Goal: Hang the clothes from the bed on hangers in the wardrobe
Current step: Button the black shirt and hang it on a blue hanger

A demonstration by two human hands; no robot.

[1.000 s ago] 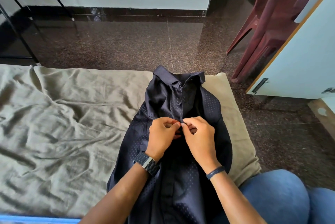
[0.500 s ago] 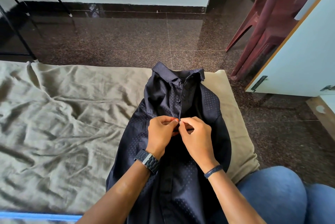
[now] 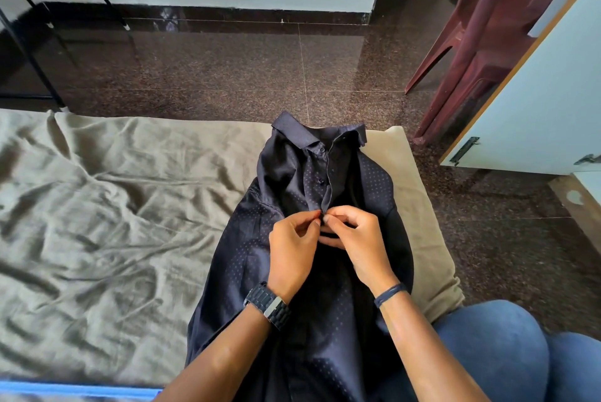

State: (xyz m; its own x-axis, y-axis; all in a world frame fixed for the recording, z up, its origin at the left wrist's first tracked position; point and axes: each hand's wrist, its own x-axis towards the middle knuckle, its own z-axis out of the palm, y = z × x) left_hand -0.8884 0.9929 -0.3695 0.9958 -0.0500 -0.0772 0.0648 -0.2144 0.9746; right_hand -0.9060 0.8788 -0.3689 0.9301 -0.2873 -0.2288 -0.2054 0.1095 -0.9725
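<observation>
A dark navy dotted shirt (image 3: 247,239) lies collar-away on the bed, its lower part reaching toward me. My left hand (image 3: 291,250), with a black watch on the wrist, and my right hand (image 3: 354,244), with a dark band on the wrist, meet at the shirt's button placket. The fingertips of both hands pinch the placket edges at a button about a third of the way down. The two buttons above that point sit in the closed placket. No hanger is visible.
The bed carries a wrinkled olive sheet (image 3: 107,213). My jeans-clad knee (image 3: 487,346) is at the lower right. A light blue wardrobe door (image 3: 540,102) stands open at the right, with maroon plastic chairs (image 3: 481,34) behind it. A black metal frame (image 3: 29,43) stands on the dark floor at the left.
Both hands have stayed pinched at the same spot on the placket, with small finger movements. The camera has tilted slightly, so the shirt sits a bit higher in view.
</observation>
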